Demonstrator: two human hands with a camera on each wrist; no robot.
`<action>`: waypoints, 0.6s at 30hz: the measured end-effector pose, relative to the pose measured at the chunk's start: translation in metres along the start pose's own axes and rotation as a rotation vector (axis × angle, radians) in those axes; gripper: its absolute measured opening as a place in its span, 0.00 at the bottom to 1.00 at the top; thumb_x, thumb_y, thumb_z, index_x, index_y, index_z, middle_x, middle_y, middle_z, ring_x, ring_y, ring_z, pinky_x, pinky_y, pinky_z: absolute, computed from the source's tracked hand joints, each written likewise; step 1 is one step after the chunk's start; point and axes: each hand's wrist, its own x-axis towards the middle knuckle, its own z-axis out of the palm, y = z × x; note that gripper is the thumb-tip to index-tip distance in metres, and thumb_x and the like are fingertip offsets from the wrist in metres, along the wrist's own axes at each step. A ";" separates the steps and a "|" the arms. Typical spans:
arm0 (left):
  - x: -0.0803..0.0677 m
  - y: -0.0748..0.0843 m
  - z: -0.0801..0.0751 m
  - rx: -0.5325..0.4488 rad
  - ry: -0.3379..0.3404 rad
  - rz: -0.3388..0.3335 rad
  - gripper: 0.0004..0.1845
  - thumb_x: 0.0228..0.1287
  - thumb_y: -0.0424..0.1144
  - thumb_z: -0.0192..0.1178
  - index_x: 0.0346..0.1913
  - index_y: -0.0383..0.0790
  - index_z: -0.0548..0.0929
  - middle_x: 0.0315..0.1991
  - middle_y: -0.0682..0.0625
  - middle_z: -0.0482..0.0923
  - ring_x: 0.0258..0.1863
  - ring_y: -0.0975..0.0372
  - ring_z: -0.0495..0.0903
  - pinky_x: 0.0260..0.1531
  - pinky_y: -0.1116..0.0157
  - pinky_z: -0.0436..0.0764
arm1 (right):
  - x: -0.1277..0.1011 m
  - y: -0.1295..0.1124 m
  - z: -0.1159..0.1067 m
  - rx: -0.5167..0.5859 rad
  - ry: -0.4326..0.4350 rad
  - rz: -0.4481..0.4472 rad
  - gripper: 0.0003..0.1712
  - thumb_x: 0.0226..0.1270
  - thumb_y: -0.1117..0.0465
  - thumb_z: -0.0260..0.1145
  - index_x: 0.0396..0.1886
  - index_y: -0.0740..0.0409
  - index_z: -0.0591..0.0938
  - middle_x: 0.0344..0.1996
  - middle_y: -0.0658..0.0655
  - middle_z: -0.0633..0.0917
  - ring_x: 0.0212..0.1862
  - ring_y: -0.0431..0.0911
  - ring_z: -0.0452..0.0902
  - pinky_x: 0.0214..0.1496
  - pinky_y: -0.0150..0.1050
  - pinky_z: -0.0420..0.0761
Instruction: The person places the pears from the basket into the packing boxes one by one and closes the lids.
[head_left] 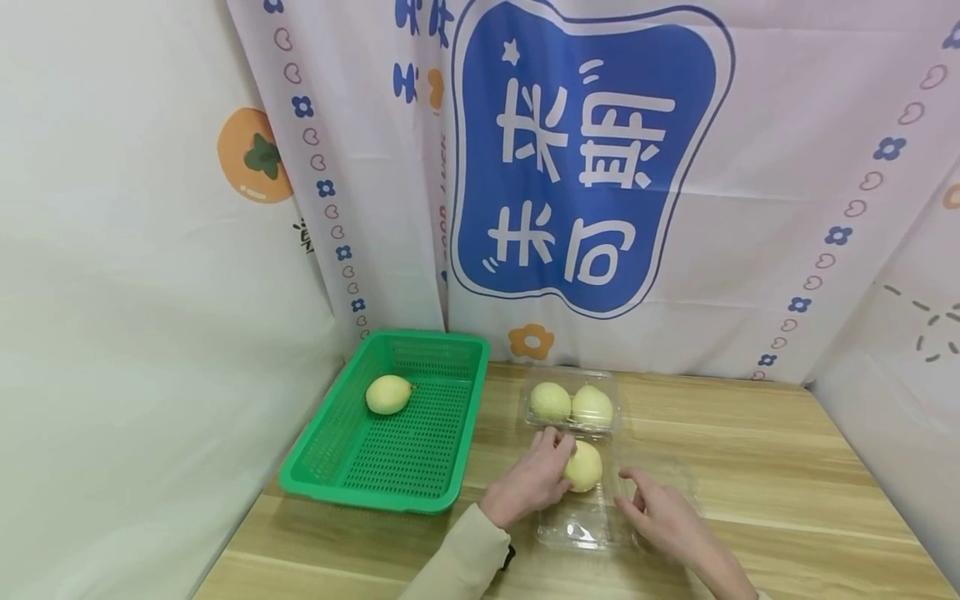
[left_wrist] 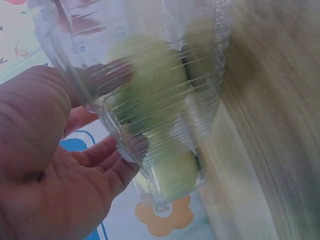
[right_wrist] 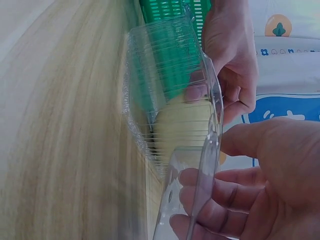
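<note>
A clear plastic clamshell box (head_left: 600,525) lies open on the wooden table. Two pale yellow fruits (head_left: 572,403) sit in its far half. My left hand (head_left: 546,467) grips a third fruit (head_left: 587,467) in the near half, fingers curled over its left side. My right hand (head_left: 654,504) holds the box's right rim. In the right wrist view the thumb and fingers of that hand (right_wrist: 240,170) lie either side of the clear rim (right_wrist: 207,150), with the fruit (right_wrist: 182,125) behind the plastic. The left wrist view shows my left hand (left_wrist: 75,165) reaching into the box beside the fruit (left_wrist: 155,85).
A green perforated basket (head_left: 420,483) stands at the left of the table with one pale yellow fruit (head_left: 387,394) in it. Printed cloth hangs close behind and on both sides. Bare wood (head_left: 787,467) stretches to the right of the box.
</note>
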 end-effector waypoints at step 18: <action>-0.003 0.000 -0.010 -0.087 -0.043 -0.016 0.28 0.62 0.44 0.67 0.64 0.45 0.72 0.59 0.44 0.71 0.58 0.57 0.74 0.56 0.65 0.79 | 0.000 0.000 0.002 -0.003 0.007 0.011 0.28 0.68 0.55 0.65 0.63 0.62 0.72 0.18 0.41 0.76 0.18 0.34 0.68 0.22 0.29 0.71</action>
